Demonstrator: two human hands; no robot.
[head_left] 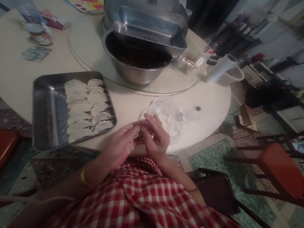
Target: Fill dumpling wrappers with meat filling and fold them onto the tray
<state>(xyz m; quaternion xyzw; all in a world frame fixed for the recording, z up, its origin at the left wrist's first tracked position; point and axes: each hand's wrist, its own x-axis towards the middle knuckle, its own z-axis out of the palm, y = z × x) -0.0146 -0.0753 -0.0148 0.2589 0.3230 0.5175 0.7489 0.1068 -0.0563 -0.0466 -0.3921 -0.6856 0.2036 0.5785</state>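
My left hand (120,146) and my right hand (154,137) meet at the near edge of the round table (11,67), fingers pressed together around something small that I cannot make out. Just beyond them lies a clear plastic bag of pale dough wrappers (168,114). To the left, a metal tray (46,114) holds two rows of several folded dumplings (87,106). A steel bowl with dark filling (135,59) stands further back on the glass turntable.
An empty metal tray (148,25) leans on the bowl under a large steel lid. A white basket (225,72) lies at the table's right edge. Jars and packets sit far left. A red stool (280,169) stands on the right, a red seat on the left.
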